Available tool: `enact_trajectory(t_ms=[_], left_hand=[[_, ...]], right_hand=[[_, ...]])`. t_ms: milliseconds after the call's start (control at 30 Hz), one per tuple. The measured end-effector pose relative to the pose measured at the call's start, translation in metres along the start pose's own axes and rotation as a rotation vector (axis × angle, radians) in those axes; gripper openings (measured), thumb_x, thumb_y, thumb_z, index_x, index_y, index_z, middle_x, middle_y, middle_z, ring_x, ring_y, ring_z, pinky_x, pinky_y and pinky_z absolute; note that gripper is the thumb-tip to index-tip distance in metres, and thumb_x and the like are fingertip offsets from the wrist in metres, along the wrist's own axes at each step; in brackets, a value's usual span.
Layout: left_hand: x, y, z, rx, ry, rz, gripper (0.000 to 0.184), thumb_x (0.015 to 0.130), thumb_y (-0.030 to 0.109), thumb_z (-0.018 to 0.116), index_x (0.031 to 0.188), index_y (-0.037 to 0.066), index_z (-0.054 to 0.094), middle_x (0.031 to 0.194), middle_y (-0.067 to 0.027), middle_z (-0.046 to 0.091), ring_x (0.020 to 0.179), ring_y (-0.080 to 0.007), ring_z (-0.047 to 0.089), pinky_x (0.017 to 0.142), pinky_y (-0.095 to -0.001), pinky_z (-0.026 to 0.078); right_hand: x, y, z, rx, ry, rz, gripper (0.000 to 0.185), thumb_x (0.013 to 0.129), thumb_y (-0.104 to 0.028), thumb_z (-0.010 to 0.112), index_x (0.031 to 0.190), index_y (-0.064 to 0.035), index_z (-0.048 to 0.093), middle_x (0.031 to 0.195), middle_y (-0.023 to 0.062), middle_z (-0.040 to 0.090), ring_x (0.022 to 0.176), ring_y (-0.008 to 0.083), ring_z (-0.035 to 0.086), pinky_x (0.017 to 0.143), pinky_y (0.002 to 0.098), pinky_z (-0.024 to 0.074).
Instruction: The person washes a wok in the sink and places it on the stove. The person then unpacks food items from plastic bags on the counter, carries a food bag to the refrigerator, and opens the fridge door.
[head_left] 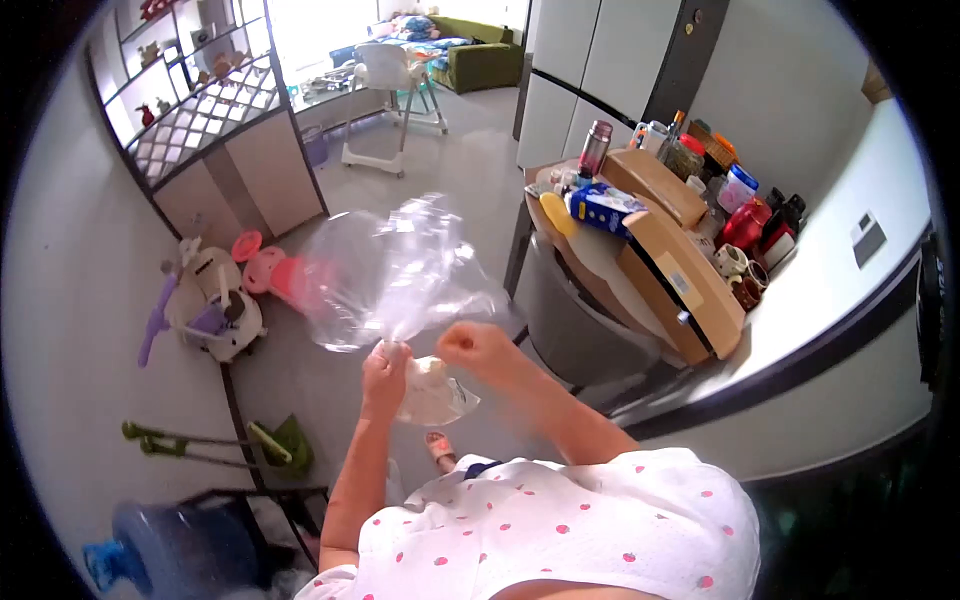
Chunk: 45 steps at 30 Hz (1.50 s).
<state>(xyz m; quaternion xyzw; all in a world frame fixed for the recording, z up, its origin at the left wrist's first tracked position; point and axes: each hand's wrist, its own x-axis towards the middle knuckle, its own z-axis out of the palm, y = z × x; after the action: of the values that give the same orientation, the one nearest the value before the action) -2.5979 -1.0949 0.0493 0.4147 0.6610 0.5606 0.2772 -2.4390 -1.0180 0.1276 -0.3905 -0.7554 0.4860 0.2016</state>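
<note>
A large clear plastic bag [400, 265] billows out in front of me. Its gathered neck sits in the closed fingers of my left hand [384, 380]. Close to its right is my right hand [475, 352], fingers curled in; whatever they hold, if anything, is hidden. Below and between the hands hangs a smaller translucent bag [440, 402] with pale contents that I cannot identify. What holds this smaller bag up is not clear.
To the right, a grey chair [575, 310] stands against a table crowded with an open cardboard box [685, 285], jars, mugs and bottles. Ride-on toys [215, 305], a green dustpan [285, 445] and a water jug [180, 545] are on the left. A highchair [385, 95] stands farther back.
</note>
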Motion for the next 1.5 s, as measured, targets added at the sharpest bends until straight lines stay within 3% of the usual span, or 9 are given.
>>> enact_trajectory(t_ms=[100, 200, 333, 400, 667, 867, 1100, 1233, 1500], left_hand=[[0.086, -0.017, -0.013, -0.067, -0.092, 0.015, 0.026, 0.083, 0.027, 0.051, 0.085, 0.002, 0.058, 0.065, -0.0006, 0.052, 0.066, -0.0093, 0.050, 0.057, -0.0275, 0.041], [0.164, -0.015, -0.032, -0.022, -0.170, 0.057, 0.024, 0.083, 0.024, 0.051, 0.088, 0.001, 0.057, 0.069, -0.0013, 0.054, 0.069, -0.0103, 0.051, 0.060, -0.0275, 0.042], [0.240, -0.001, -0.053, 0.026, -0.301, 0.113, 0.022, 0.083, 0.018, 0.050, 0.095, 0.001, 0.056, 0.076, -0.0027, 0.057, 0.075, -0.0122, 0.053, 0.066, -0.0276, 0.044], [0.289, 0.011, -0.061, 0.039, -0.313, 0.104, 0.019, 0.083, 0.014, 0.048, 0.095, 0.001, 0.055, 0.079, -0.0023, 0.057, 0.075, -0.0110, 0.053, 0.065, -0.0261, 0.043], [0.502, -0.002, -0.055, -0.403, -0.205, -0.036, 0.014, 0.082, 0.010, 0.048, 0.092, 0.001, 0.052, 0.082, -0.0026, 0.053, 0.074, -0.0088, 0.050, 0.065, -0.0224, 0.043], [0.621, 0.025, 0.024, 0.387, -0.307, 0.500, 0.022, 0.063, 0.008, 0.058, 0.085, 0.002, 0.059, 0.096, -0.0141, 0.049, 0.092, -0.0302, 0.046, 0.082, -0.0386, 0.038], [0.753, 0.062, 0.140, 0.453, -0.494, 0.520, 0.018, 0.062, 0.011, 0.061, 0.079, 0.006, 0.060, 0.084, -0.0109, 0.054, 0.084, -0.0299, 0.051, 0.074, -0.0384, 0.042], [0.831, 0.096, 0.206, 0.468, -0.558, 0.636, 0.011, 0.064, 0.011, 0.060, 0.072, 0.004, 0.059, 0.075, -0.0108, 0.054, 0.073, -0.0285, 0.055, 0.065, -0.0371, 0.045], [1.000, 0.082, 0.325, -0.021, -0.655, 0.386, 0.015, 0.077, 0.013, 0.061, 0.085, 0.000, 0.063, 0.078, -0.0062, 0.062, 0.069, -0.0133, 0.058, 0.063, -0.0252, 0.045]], right_hand=[[0.045, -0.034, -0.005, 0.011, -0.336, -0.478, 0.020, 0.072, -0.017, 0.062, 0.090, -0.0075, 0.060, 0.083, 0.0088, 0.060, 0.074, 0.0156, 0.058, 0.067, 0.0274, 0.0451], [0.127, -0.073, 0.014, -0.288, -0.087, -1.051, 0.032, 0.072, -0.022, 0.064, 0.100, -0.0074, 0.057, 0.101, 0.0084, 0.057, 0.099, 0.0193, 0.053, 0.089, 0.0392, 0.0362], [0.269, -0.057, 0.013, -0.617, -0.059, -0.739, 0.044, 0.076, -0.036, 0.058, 0.112, -0.0104, 0.052, 0.111, 0.0092, 0.053, 0.111, 0.0240, 0.046, 0.097, 0.0526, 0.0206], [0.322, -0.048, 0.006, -0.521, -0.249, -0.475, 0.050, 0.075, -0.037, 0.059, 0.116, -0.0102, 0.050, 0.114, 0.0121, 0.052, 0.113, 0.0262, 0.044, 0.098, 0.0475, 0.0236], [0.497, -0.005, 0.011, 0.059, -0.156, -0.380, 0.101, 0.057, -0.046, 0.071, 0.135, -0.0043, 0.021, 0.132, 0.0206, 0.032, 0.123, 0.0323, 0.031, 0.102, 0.0368, 0.0256], [0.578, 0.008, -0.040, -0.178, 0.218, 0.019, 0.101, 0.058, -0.049, 0.071, 0.134, -0.0042, 0.021, 0.136, 0.0180, 0.025, 0.127, 0.0310, 0.024, 0.100, 0.0401, 0.0261], [0.702, 0.072, -0.144, 0.153, 0.720, -0.114, 0.087, 0.060, -0.038, 0.072, 0.128, -0.0036, 0.031, 0.123, 0.0152, 0.042, 0.116, 0.0264, 0.042, 0.089, 0.0435, 0.0341], [0.756, 0.057, -0.237, 0.187, 0.973, -0.220, 0.041, 0.066, -0.017, 0.067, 0.103, -0.0045, 0.057, 0.075, 0.0128, 0.063, 0.071, 0.0283, 0.062, 0.067, 0.0328, 0.0475], [0.882, 0.111, -0.383, -0.225, 0.930, -0.094, 0.030, 0.070, -0.029, 0.065, 0.091, -0.0085, 0.059, 0.084, 0.0126, 0.061, 0.078, 0.0316, 0.058, 0.066, 0.0387, 0.0460]])
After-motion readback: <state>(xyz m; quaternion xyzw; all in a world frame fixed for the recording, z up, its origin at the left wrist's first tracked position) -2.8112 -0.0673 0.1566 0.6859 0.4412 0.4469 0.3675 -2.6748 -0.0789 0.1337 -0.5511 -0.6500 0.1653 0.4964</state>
